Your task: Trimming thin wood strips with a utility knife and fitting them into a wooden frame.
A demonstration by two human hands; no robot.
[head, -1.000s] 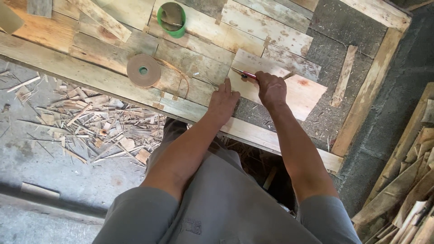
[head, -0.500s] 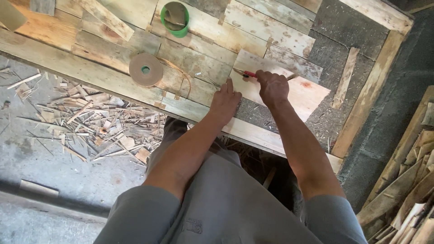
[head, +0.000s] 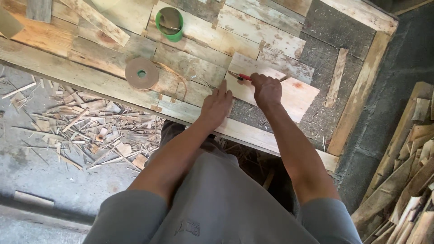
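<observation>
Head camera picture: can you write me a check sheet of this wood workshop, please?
Surface: workbench of rough wooden planks, grey board showing at the right.
Job's things: pale thin wood sheet; red-handled tool lying across it.
Clutter: brown tape roll, green tub, loose wood strip.
Hands: left hand flat by the sheet's edge; right hand closed around the tool.
Cables: nothing seen.
Surroundings: wood shavings on the concrete floor, stacked wood offcuts at the right.
</observation>
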